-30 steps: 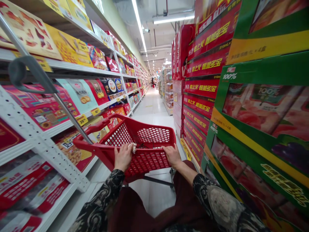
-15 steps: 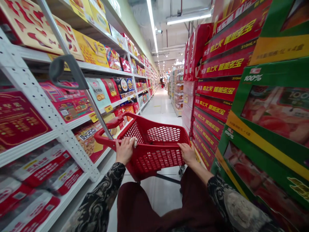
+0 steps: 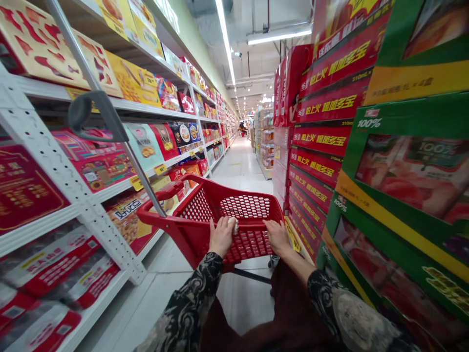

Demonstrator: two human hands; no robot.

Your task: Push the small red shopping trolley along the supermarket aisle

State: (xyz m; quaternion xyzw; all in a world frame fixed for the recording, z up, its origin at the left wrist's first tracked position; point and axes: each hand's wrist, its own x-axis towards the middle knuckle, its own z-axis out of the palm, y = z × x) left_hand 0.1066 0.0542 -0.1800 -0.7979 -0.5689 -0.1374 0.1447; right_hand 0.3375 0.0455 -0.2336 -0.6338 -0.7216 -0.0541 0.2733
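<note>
Left hand (image 3: 222,237) and right hand (image 3: 277,237) have fingers clenched on the near rim of the red shopping trolley basket (image 3: 161,217), white scrap (image 3: 232,226) pinched under left; basket sits between white steel shelving (image 3: 62,215) and stacked drink cartons (image 3: 315,146), so push evenly with both.

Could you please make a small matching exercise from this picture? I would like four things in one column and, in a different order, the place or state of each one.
Things:
1. Left hand
2. Right hand
3. Green cartons
4. White metal shelving

Places or states:
A. Left of the aisle, holding boxed goods
B. On the rim of the red shopping basket, no item showing
C. Right of the aisle, beside the red cartons
D. On the same rim, with a small white item at its fingers

Pairs: 1-D, 2-B, 3-C, 4-A
</note>
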